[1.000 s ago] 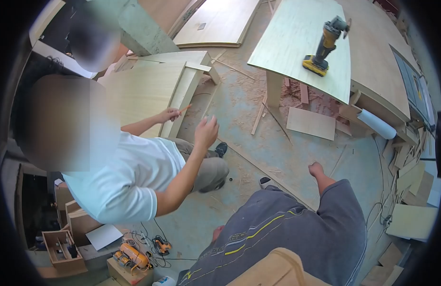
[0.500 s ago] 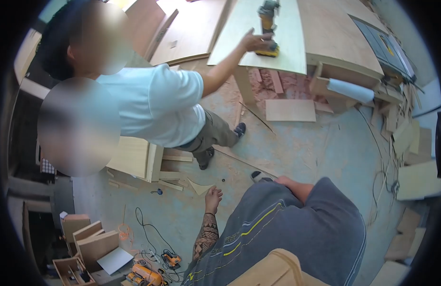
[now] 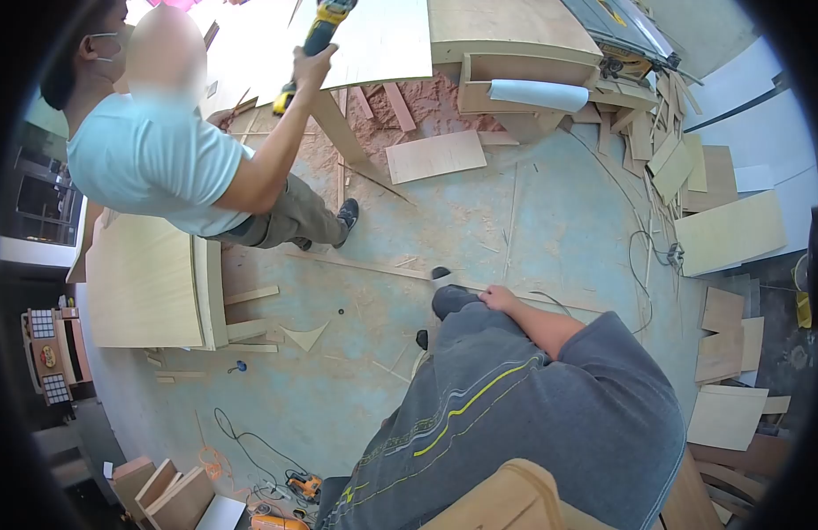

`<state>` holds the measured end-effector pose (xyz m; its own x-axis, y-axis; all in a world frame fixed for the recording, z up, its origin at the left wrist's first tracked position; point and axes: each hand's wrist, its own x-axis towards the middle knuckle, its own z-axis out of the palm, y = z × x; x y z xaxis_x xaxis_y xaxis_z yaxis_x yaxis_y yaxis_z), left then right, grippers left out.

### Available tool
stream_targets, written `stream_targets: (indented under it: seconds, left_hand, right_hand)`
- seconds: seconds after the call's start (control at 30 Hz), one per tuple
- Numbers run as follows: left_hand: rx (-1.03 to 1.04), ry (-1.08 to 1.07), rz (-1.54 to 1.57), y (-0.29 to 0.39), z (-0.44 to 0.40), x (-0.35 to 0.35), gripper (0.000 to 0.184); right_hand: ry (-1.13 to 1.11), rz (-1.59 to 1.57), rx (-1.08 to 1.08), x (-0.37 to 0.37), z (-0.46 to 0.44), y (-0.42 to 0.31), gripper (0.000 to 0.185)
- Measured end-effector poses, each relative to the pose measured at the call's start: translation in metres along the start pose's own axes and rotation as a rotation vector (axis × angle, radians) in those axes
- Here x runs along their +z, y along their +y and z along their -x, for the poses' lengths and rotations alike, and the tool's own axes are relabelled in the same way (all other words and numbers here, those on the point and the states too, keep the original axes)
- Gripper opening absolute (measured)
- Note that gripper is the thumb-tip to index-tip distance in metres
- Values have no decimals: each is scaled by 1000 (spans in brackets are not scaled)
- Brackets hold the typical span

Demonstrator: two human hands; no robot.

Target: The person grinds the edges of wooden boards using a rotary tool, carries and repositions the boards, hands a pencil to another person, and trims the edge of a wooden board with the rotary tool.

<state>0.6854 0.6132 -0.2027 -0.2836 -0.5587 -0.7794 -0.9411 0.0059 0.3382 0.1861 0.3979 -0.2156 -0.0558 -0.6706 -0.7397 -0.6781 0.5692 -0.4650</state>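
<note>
Spanning most of the view, the blue-green floor carries scattered wood dust and offcuts. My grey shirt occupies the near foreground. At left, a co-worker in a pale shirt stands between a low wooden carcass and the pale tabletop.

Change of state: compared with half a second ago, the yellow-and-black power tool no longer stands on the tabletop. The co-worker's hand now grips its body, and the tool is tilted, battery end low. In my judgement, the tool is under the co-worker's control, and my own hands take no part in handling it at this point.

Item nearest my reach: a long thin strip lies on the floor, running from beside the co-worker's feet past my shoe. My right hand overlaps its line in this view; its height above the strip cannot be judged.

Pose: my right forearm leaves the short sleeve and angles forward and inward across my body, ending at the shirt's front edge. The right fingers appear curled, with no object visible; I cannot tell whether they are clenched or merely relaxed. My left hand is now out of view, so the state of its fingers cannot be told.
</note>
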Motion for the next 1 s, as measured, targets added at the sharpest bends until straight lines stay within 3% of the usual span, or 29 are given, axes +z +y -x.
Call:
stream_targets:
  seconds: [0.03,0.1,0.13,0.2,0.3,0.33,0.4,0.5,0.6,0.63,0.7,0.8,0.87,1.0]
  left_hand:
    - [31,55,-15,4,-3,1,30]
    - [114,175,-78,14,-13,-3,30]
    - [158,238,-108,19,-20,-9,30]
    - [270,391,-179,38,-40,-28,31]
    - [-68,301,769,60,-81,-63,33]
    - [-72,308,770,82,-92,-86,33]
    - [-473,275,1207,130,-119,-130,35]
    - [-488,236,1160,165,-167,-163,35]
    - [-400,233,1118,224,-201,-203,38]
    - [-351,241,1103,246,-212,-217,41]
    - [-306,254,977,296,-225,-250,50]
    - [-172,218,828,340,-243,-289,58]
    - [-150,226,833,354,-252,-306,60]
    - [-160,210,857,343,-257,-315,61]
  right_hand:
    - [-4,0,-6,-6,4,9,49]
    - [148,-311,418,-17,5,23,51]
    - [144,-319,414,-28,2,32,51]
    - [123,17,291,-54,-12,47,57]
    - [163,94,122,-54,-46,55,55]
    - [70,150,151,-67,-45,41,59]
    - [35,359,77,-69,-61,49,61]
    - [-36,312,45,-131,-68,45,65]
    - [-94,21,75,-177,-128,112,59]
    - [21,-204,38,-173,-162,163,49]
    - [143,-432,175,-217,-161,180,40]
    - [372,-415,196,-230,-216,293,38]
    - [320,-436,373,-280,-177,259,44]
    - [265,-220,358,-297,-185,256,44]
